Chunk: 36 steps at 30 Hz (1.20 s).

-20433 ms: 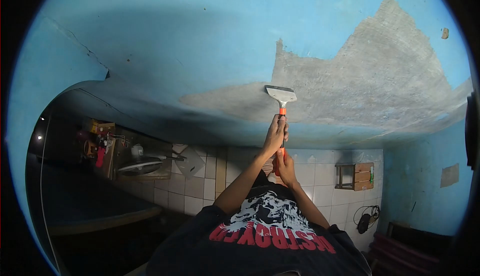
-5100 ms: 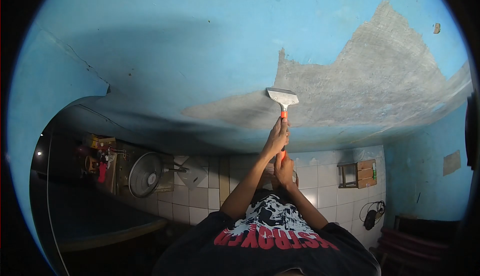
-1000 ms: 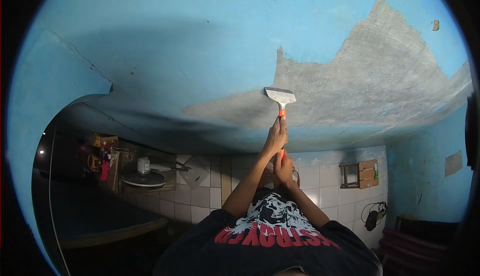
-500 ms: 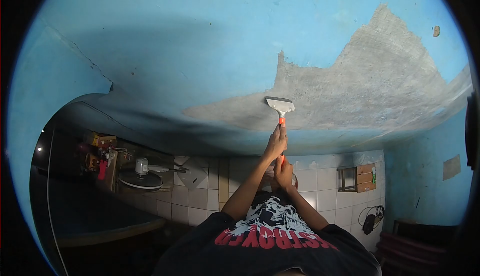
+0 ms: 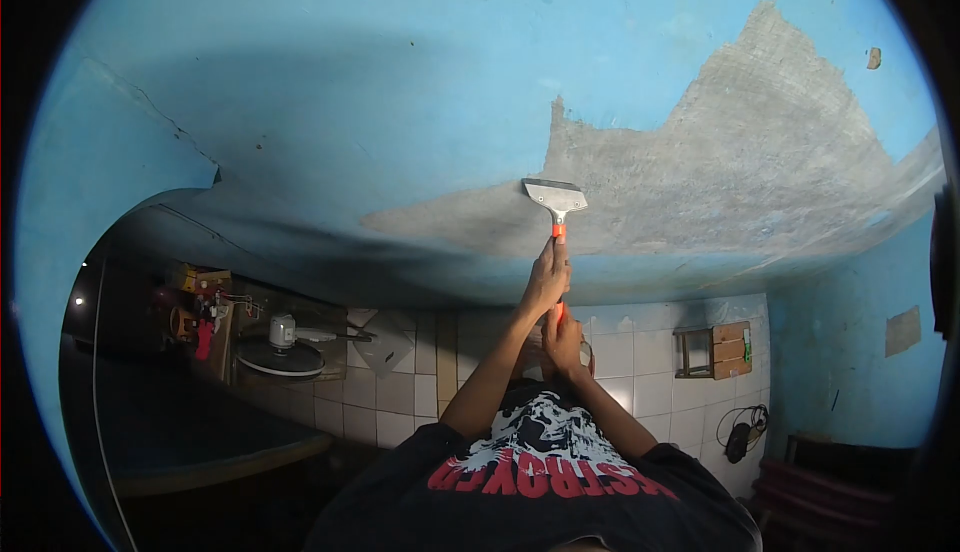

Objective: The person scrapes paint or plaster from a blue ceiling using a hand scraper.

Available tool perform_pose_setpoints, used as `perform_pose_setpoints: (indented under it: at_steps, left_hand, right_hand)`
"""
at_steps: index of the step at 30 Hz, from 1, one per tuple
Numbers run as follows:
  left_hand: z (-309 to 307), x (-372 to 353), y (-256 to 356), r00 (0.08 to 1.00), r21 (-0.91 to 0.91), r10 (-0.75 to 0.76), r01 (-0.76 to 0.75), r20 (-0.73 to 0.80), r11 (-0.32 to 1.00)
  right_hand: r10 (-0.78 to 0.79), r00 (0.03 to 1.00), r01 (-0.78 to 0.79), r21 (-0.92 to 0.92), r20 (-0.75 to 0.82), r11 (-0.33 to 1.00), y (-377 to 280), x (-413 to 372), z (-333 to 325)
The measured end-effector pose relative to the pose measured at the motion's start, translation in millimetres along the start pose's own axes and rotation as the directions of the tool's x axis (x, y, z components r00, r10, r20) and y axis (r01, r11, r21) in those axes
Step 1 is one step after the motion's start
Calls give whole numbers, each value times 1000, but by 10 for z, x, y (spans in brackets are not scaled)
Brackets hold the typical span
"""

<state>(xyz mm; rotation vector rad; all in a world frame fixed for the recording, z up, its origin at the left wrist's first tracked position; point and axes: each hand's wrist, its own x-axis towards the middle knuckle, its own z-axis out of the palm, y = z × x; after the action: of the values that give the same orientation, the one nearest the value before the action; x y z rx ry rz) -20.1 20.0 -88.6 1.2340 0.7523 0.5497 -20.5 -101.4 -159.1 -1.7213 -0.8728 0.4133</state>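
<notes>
Head view: overhead two-handed grip, scraper [image 5: 555,198]

1. The blade of the scraper [image 5: 554,197] is lying against the ceiling [image 5: 400,72], at the left edge of the bare patch [image 5: 740,152].
2. The left hand [image 5: 548,277] is wrapping the handle just under the blade, and the right hand [image 5: 565,340] is clasping it lower down.
3. On the tiled wall [image 5: 640,352], a fan [image 5: 272,352] is sitting well left of the hands, and a shelf [image 5: 712,352] is hanging to their right, above a coiled cable [image 5: 738,437].

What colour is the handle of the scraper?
Orange; the scraper handle shows best in the head view, just below the metal blade.
</notes>
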Motion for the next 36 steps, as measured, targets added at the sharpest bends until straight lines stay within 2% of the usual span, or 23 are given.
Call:
perform_pose_setpoints:
  at_steps: [2, 5, 8, 12, 14, 16, 17, 19, 22, 26, 28, 29, 31, 32, 34, 35, 36]
  left_hand:
    - [-29, 21, -65, 1000, 5, 3, -3, -4, 1000]
    - [-48, 30, -192, 1000, 13, -13, 13, -16, 1000]
    - [-44, 25, -94, 1000, 10, -10, 10, -2, 1000]
    - [-45, 31, -56, 999, 23, 42, -42, 5, 999]
    - [-53, 77, -197, 999, 22, 39, -39, 7, 999]
    - [-69, 120, -441, 999, 52, 15, -13, -42, 999]
    - [-62, 84, -357, 999, 53, 15, -12, -40, 998]
    - [-25, 35, -48, 999, 60, 46, -44, -22, 997]
    - [-51, 67, -85, 1000, -34, 9, -8, 21, 999]
    - [-60, 49, -252, 1000, -6, 0, 0, 8, 1000]
    - [-53, 29, -204, 999, 7, -47, 47, 7, 999]
    - [-57, 114, -175, 999, 10, -43, 43, 8, 999]
    - [-76, 211, -173, 945, 182, 316, -325, 79, 928]
    - [-67, 166, -135, 949, 183, 308, -316, 74, 931]
    - [-29, 111, 52, 994, 41, 98, -100, 47, 994]
    - [-39, 108, 8, 994, 42, 98, -101, 50, 994]
    - [-49, 78, -53, 999, 17, 47, -47, 26, 999]
  right_hand:
    - [-97, 994, 93, -106, -40, 990, 118, 13, 85]
    - [-12, 1000, 13, -13, 25, 1000, 167, -40, 54]
    - [-40, 999, 39, -48, -17, 998, 113, 16, 48]
    - [-44, 999, 44, -22, 2, 999, 31, 35, 16]
    - [-63, 998, 63, -30, -9, 998, 59, 32, 26]
    - [-9, 1000, 9, 22, 10, 1000, 153, -36, 47]
    - [-8, 1000, 8, 23, 8, 1000, 155, -34, 53]
    - [-80, 997, 78, -92, -18, 993, 136, 46, 55]
    - [-9, 1000, 9, -26, 0, 1000, 69, 43, 33]
    - [-27, 1000, 27, -41, -9, 999, 170, -30, 56]
    - [126, 986, -124, -21, 110, 992, 114, -42, 6]
    - [122, 987, -121, -18, 108, 993, 74, 37, 16]
    - [-30, 1000, 30, 10, -4, 1000, 9, 100, 39]
    - [-22, 1000, 22, 11, 2, 1000, 12, 82, 40]
    - [-20, 1000, 20, 25, 3, 999, 74, 142, 59]
    - [-100, 994, 98, -34, -42, 995, 118, 133, 90]
    - [-97, 994, 96, -36, -46, 995, 170, 84, 87]
